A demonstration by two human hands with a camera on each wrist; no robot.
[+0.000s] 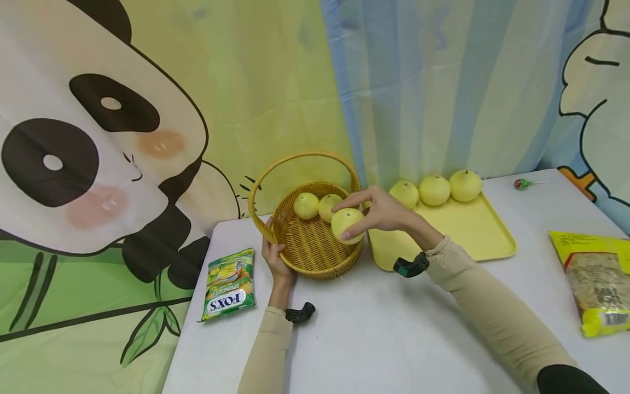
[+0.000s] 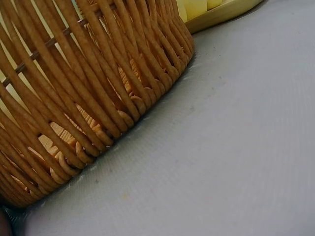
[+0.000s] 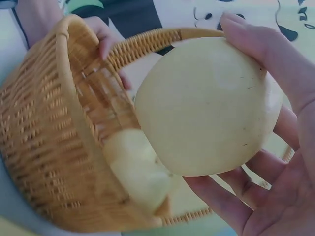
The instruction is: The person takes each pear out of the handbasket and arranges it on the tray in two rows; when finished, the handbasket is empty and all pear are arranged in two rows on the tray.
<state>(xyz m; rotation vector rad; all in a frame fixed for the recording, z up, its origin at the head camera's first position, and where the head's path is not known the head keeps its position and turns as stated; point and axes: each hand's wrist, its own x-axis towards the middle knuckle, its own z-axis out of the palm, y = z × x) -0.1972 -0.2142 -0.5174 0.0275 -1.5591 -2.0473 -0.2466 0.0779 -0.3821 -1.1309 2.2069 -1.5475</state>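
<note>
My right hand [image 1: 381, 210] holds a round pale-yellow fruit [image 1: 346, 224] over the right side of a wicker basket [image 1: 315, 271]. In the right wrist view the thumb and fingers spread around this fruit [image 3: 206, 108]. At the basket's left side, my left hand [image 1: 275, 257] grips the rim near the handle base. Two similar fruits [image 1: 306, 206] lie inside, toward the back. The left wrist view shows the basket's woven wall [image 2: 93, 83] close up, its base on the table. To its right a yellow tray [image 1: 484, 235] bears three more fruits [image 1: 435, 190] along its back edge.
A green Fox's candy bag [image 1: 228, 283] lies left of the basket. On the far right is a yellow packet [image 1: 598, 279] with a clear window. A wrapped lollipop [image 1: 524, 184] lies behind it. Printed curtains [image 1: 275, 82] hang along the white table's [image 1: 374, 339] back edge.
</note>
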